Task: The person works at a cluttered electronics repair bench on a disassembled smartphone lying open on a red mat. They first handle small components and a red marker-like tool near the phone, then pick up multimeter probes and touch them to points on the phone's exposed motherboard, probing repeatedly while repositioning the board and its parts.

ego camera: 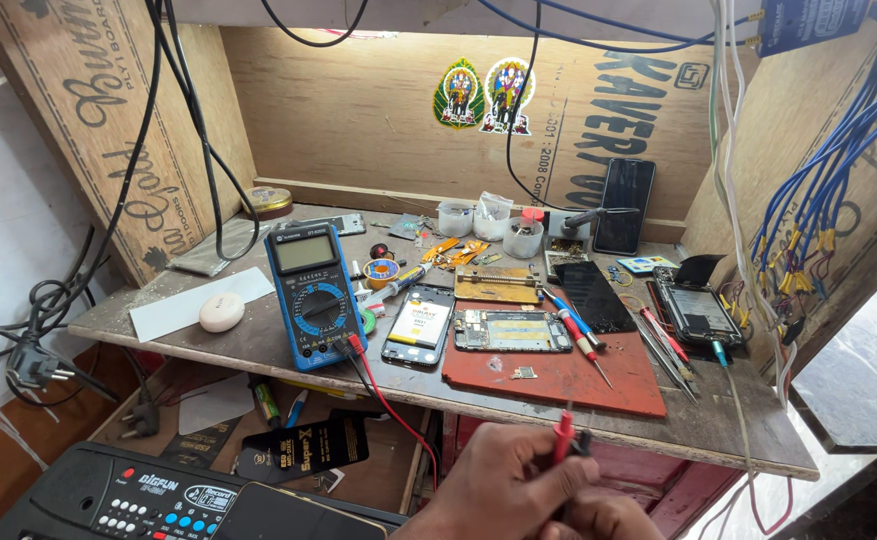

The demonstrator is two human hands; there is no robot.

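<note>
In the head view, two hands are seen at the bottom edge, in front of a wooden bench (719, 425). The left hand (494, 485) is closed around a red probe (564, 437), which is held with its tip pointing up. A black probe (582, 446) is seen just beside the red one, touching the same hand. The right hand (604, 518) is mostly cut off by the edge, so it cannot be told whether it is closed or what is held in it.

A red wire (391, 402) is run from the hands up to a blue meter (314, 295), which is stood on the bench with its dial facing the person. Just to the right of the meter, an opened phone (419, 328) is laid flat. Beside that, a bare phone board (512, 331) is laid on a red mat (559, 385). Thin screwdrivers (581, 338) are laid on the mat near the board. A white round thing (222, 312) is set to the left of the meter.

The probes are held well apart from the board, so nothing is being touched with them yet. It looks like the probes are only being made ready in the hands. For a test on the board, one probe would be needed in each hand, and the tips would have to be put down gently on very small spots.
</note>
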